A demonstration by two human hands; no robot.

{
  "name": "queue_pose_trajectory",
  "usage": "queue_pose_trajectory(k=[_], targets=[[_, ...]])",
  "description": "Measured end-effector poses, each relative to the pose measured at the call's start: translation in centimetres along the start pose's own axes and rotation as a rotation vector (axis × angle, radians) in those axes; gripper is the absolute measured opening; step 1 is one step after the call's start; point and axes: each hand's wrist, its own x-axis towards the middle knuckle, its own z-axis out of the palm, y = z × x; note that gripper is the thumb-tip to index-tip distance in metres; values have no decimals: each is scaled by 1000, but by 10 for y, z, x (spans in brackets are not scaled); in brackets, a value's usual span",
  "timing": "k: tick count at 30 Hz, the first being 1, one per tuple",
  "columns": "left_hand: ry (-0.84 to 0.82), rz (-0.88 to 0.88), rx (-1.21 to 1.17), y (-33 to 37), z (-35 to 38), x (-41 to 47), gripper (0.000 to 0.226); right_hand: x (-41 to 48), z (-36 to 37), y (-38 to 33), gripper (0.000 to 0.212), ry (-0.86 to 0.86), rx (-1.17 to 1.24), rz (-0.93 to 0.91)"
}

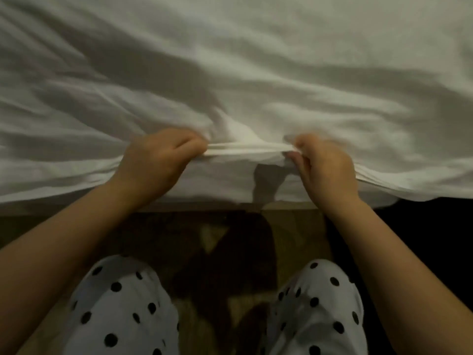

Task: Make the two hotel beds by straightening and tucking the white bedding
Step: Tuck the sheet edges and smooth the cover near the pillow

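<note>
White bedding (pixel 256 73) fills the upper half of the view, wrinkled and blurred by motion. Its near edge hangs over the side of the bed. My left hand (pixel 156 160) grips the bedding's edge with curled fingers. My right hand (pixel 325 165) pinches the same edge a short way to the right. Between the two hands the hem (pixel 245 148) is pulled into a taut, bunched band. Folds radiate out from both hands across the sheet.
Below the bed edge lies a dim, patterned floor (pixel 230 252). My legs in white trousers with black dots (pixel 122 308) stand close to the bed. A dark area (pixel 435 226) lies at the right under the bedding.
</note>
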Motion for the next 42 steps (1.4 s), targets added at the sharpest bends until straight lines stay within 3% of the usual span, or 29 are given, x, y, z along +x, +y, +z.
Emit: queue_pose_trajectory(k=[4,8,10,13,16,22,29,34,37,39,42], targets=[[-217,-26,-94,-19,-28,-6,14,19,-32,3,15,-236,81,-140],[-404,-84,-232,-16,-29,-14,41,15,-39,10,31,-416,121,-218],[-429,-176,-258,-12,-27,-11,27,10,-40,9,28,-455,111,-177],[-398,-261,-247,-12,-23,-7,21,4,-38,5,21,-468,99,-69],[-426,-160,-302,-14,-17,-3,16,-3,-34,-1,16,-402,66,-19],[-331,-74,-288,-15,-5,-6,3,-18,-21,1,13,-296,74,-25],[-365,-94,-209,-8,-5,-5,34,-24,-10,3,16,-191,28,-46],[-263,-280,-211,-2,-10,-4,31,-12,-25,-11,6,-139,46,128],[-184,-418,-209,9,-19,-6,20,-7,-31,-20,4,-256,22,322],[-179,-463,-203,19,-25,-6,16,-9,-30,-24,19,-397,-11,463],[-263,-557,-170,28,-30,-6,11,-13,-29,-19,28,-448,-66,462]])
